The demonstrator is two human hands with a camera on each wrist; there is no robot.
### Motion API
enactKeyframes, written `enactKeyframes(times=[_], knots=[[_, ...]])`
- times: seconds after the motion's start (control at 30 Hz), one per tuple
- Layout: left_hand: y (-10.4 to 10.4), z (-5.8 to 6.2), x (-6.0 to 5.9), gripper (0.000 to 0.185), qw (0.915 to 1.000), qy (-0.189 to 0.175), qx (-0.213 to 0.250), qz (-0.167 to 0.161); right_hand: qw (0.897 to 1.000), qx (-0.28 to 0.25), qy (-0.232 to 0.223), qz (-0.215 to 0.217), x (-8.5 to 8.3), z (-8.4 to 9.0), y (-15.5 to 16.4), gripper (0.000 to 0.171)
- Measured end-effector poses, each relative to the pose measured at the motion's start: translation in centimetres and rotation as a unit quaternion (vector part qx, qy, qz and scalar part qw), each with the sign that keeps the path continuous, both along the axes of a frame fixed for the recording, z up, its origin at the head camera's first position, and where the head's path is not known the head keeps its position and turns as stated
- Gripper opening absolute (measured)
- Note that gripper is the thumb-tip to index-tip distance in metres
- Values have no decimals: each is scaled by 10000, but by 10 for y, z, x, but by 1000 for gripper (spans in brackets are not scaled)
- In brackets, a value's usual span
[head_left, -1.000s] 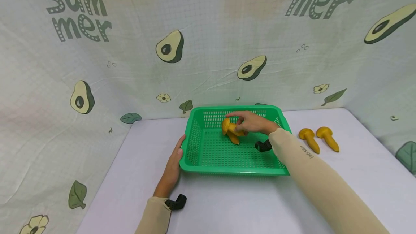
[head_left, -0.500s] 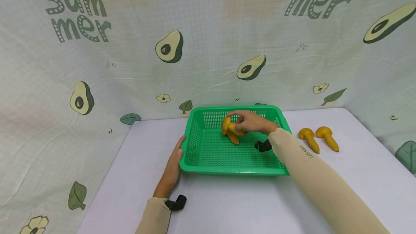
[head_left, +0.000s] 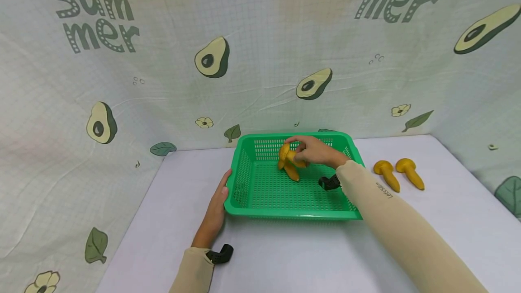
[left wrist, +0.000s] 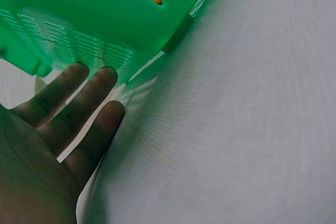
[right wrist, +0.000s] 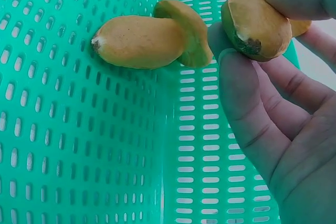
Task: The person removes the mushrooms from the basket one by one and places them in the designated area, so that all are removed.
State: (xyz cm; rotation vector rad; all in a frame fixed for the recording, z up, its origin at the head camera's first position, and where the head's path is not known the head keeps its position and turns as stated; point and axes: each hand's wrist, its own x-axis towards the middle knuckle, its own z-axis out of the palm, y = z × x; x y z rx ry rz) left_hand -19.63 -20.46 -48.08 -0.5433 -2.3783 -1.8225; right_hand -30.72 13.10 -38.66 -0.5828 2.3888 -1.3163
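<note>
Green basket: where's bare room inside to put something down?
Bare floor lies left of the lying mushroom and between it and the front wall of the green basket. Crowded: back middle, where the right grip holds another mushroom.

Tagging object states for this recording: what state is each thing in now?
Green basket: upright on the table, open-topped
Held mushroom: pinched by the right hand
Lower mushroom: lying in the basket, loose
Left table mushroom: lying outside the basket, unheld
Rightmost mushroom: lying beside it, unheld
Right hand: thumb and fingers gripping
Left hand: fingers straight, at the basket's left side
</note>
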Motion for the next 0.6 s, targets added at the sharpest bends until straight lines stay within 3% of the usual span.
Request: enactKeyframes(times=[0.6], knots=[[0, 2, 0, 52, 9999, -77, -65, -42, 9999, 32, 74, -111, -2, 1, 3, 59]])
